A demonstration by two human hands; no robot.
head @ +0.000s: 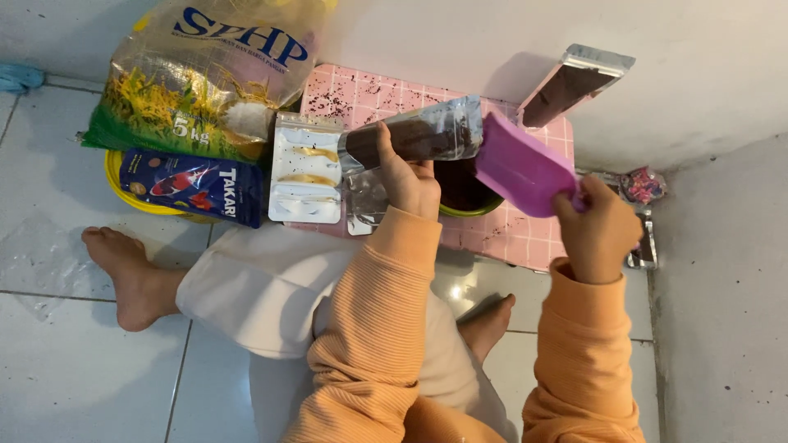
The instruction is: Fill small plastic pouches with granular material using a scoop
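My left hand (408, 179) grips a clear plastic pouch (427, 133) filled with dark brown soil-like material, held level over a green-rimmed bowl (469, 203) with dark contents. My right hand (597, 230) holds a pink-purple scoop (522, 166) by its end, its wide mouth up against the pouch's open end. Both arms wear orange ribbed sleeves. The bowl is mostly hidden by the pouch and scoop.
A pink tiled mat (361, 94) speckled with dark crumbs lies under the bowl. A large rice sack (205, 74), a blue fish-food packet (193, 185) on a yellow container, a white tray (305, 168), and a silver pouch (574, 82) against the wall surround it. Bare feet rest on white floor tiles.
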